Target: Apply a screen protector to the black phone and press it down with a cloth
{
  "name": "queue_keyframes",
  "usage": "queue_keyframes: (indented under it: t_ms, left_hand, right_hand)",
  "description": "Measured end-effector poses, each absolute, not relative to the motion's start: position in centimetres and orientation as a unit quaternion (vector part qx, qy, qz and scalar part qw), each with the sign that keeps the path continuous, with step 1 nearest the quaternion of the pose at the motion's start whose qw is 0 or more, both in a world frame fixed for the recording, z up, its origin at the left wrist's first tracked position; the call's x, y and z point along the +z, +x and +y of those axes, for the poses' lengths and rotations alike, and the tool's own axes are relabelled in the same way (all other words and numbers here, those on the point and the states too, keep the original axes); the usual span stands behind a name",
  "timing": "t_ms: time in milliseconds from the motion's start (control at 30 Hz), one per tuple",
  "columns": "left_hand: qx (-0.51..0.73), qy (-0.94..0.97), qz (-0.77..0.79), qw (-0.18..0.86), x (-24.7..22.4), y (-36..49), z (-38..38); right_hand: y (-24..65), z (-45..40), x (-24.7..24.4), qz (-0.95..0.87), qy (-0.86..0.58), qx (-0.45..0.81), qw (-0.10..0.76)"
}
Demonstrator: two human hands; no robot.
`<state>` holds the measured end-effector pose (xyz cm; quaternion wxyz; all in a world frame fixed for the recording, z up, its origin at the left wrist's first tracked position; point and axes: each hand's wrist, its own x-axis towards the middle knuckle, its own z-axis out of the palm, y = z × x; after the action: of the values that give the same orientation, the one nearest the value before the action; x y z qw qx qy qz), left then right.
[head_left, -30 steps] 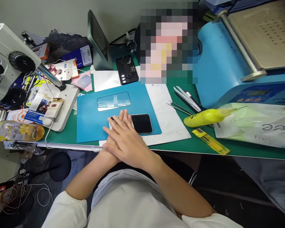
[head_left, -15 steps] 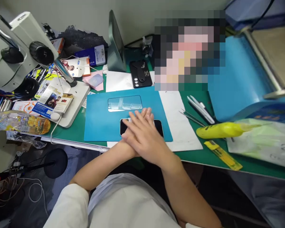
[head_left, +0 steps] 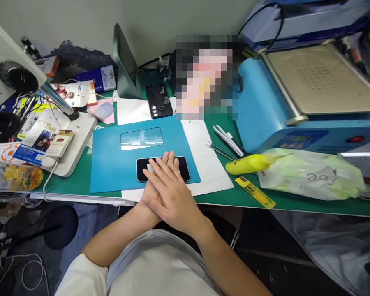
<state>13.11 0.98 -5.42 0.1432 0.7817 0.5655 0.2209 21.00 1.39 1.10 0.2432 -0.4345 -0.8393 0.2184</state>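
Observation:
A phone with a black front and light frame [head_left: 185, 168] lies face up on a blue mat [head_left: 106, 164]. My right hand [head_left: 172, 197] rests across the top of my left hand [head_left: 151, 201], its fingers spread. Below it, my left hand lies flat over the phone, fingertips stretched out, most of its fingers covered. Part of a small white piece [head_left: 150, 167] shows on the phone beside the fingers; what is under the palm is hidden. Behind the phone, a clear glass sheet with a dark border [head_left: 142, 139] lies on the mat.
Left are a microscope stand [head_left: 84, 135], small boxes and a bottle [head_left: 15, 174]. A black phone case [head_left: 159, 101] lies behind the mat. Right are tweezers [head_left: 228, 139], a yellow bottle [head_left: 249, 163], a yellow case [head_left: 255, 192], a plastic bag [head_left: 311, 174] and a blue machine [head_left: 259, 111].
The view has turned right, so the scene sits further left. Both stacked hands have slid back toward my body, and more of the phone's far edge shows.

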Motion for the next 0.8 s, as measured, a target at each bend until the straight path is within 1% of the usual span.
queue_keyframes:
  t_ms: [200, 300, 400, 500, 567, 700, 800]
  left_hand:
    - [0.184, 0.838, 0.496, 0.136, -3.6, 11.1, 2.7]
    - [0.165, 0.860, 0.464, 0.135, -2.3, 10.1, 2.9]
    - [0.170, 0.871, 0.439, 0.140, -1.1, 9.5, 2.8]
    - [0.211, 0.870, 0.423, 0.142, -0.1, 8.7, 2.5]
    - [0.238, 0.863, 0.424, 0.136, 0.5, 7.9, 2.2]
    - [0.306, 0.839, 0.435, 0.115, 1.2, 5.5, 1.7]
    - [0.349, 0.810, 0.459, 0.107, 1.0, 3.9, 1.6]
  right_hand:
    - [22.1, 0.1, 0.5, -0.769, -0.383, 0.213, 0.466]
    - [22.8, -0.7, 0.2, -0.721, -0.381, 0.225, 0.533]
    - [23.4, -0.7, -0.1, -0.680, -0.405, 0.227, 0.568]
    - [23.6, -0.1, 0.0, -0.672, -0.419, 0.207, 0.575]
    - [23.5, 0.3, 0.2, -0.687, -0.425, 0.186, 0.560]
    - [22.9, 0.8, -0.1, -0.753, -0.419, 0.155, 0.483]
    - [22.5, 0.9, -1.1, -0.785, -0.433, 0.105, 0.431]
